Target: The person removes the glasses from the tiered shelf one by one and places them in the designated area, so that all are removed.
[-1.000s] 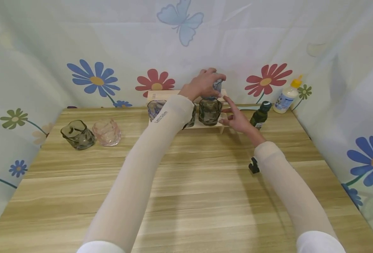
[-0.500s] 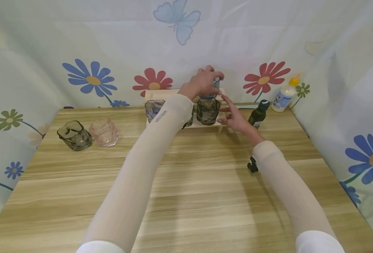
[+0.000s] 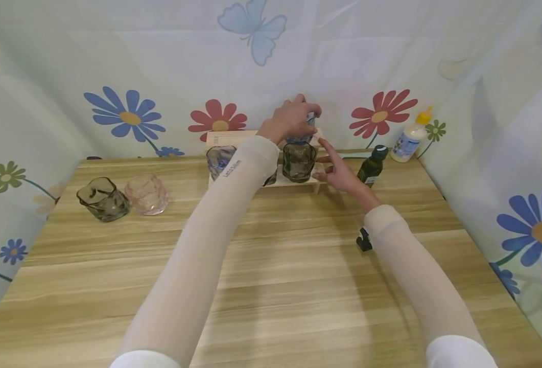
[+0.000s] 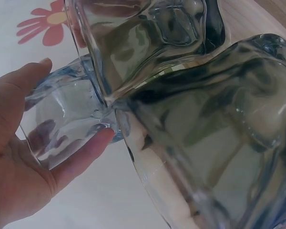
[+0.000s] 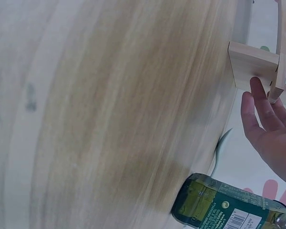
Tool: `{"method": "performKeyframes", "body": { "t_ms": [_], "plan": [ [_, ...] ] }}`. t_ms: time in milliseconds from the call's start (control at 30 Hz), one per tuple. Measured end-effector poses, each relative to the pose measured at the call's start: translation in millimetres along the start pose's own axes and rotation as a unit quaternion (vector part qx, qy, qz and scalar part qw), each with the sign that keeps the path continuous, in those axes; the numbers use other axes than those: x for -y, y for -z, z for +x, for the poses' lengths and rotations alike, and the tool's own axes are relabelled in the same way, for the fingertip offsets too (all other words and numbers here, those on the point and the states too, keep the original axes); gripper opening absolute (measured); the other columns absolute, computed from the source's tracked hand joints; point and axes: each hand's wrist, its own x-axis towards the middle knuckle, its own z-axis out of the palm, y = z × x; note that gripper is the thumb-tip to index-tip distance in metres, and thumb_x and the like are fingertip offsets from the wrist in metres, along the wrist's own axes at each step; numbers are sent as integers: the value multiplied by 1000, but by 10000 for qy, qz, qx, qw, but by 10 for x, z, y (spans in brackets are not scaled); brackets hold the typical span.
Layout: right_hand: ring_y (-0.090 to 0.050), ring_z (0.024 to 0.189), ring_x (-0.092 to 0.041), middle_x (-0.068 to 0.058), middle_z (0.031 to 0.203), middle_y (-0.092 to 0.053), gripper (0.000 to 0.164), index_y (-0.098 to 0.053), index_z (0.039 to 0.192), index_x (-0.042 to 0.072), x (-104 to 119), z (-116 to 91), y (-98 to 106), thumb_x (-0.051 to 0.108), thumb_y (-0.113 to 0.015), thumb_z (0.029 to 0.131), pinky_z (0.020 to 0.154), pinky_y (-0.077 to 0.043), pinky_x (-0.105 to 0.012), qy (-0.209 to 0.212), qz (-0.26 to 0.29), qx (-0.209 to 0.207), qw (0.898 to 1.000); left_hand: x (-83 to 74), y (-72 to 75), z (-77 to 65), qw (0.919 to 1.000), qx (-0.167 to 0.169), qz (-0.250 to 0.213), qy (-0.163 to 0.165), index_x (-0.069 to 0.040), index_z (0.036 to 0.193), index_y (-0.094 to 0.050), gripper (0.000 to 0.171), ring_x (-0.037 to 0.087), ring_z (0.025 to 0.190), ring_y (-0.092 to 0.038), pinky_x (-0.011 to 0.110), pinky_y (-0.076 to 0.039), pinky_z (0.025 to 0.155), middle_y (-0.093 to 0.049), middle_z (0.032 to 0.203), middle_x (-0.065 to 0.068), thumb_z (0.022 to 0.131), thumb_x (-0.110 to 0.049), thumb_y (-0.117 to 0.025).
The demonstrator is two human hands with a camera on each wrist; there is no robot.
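A small two-step wooden rack (image 3: 316, 186) stands at the back of the table. On its upper step, my left hand (image 3: 292, 120) holds a light blue glass (image 4: 69, 117), thumb and fingers spread around it. A smoky grey glass (image 3: 299, 162) is in front, on the lower step. To its left, another dark glass (image 3: 272, 179) is mostly behind my left sleeve. A bluish-purple glass (image 3: 219, 159) stands at the rack's left end. My right hand (image 3: 342, 175) grips the rack's right end, its fingers around the plank edges in the right wrist view.
A smoky glass (image 3: 103, 199) and a pink glass (image 3: 147, 194) stand on the table at left. Right of the rack are a dark green bottle (image 3: 373, 165) and a white bottle with yellow cap (image 3: 409, 138). A small black object (image 3: 363, 240) lies by my right sleeve.
The whole head view has shifted slightly, so everything sits a little further left. Both hands stay where they were on the glass and the rack.
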Motion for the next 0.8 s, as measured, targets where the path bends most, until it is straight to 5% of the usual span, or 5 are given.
{"method": "performKeyframes", "body": {
  "t_ms": [300,800],
  "plan": [
    [-62,114,-45,-22,157,-35,95,-4,162,32,34,-17,-12,7,-66,95,88,-53,-45,-86,65,64,9999,61,10,-19,9998,-101,105,-126,-29,143,-52,45,34,118,-51,49,-47,101,-38,148,11,99,-39,-57],
    [-59,117,-46,-19,162,-27,94,-3,162,32,1,-10,-3,7,-65,96,89,-52,-47,-66,56,76,9999,153,-27,-31,9983,-344,165,-439,-28,139,-57,41,35,123,-49,50,-46,102,-39,149,10,99,-34,-56]
  ]
}}
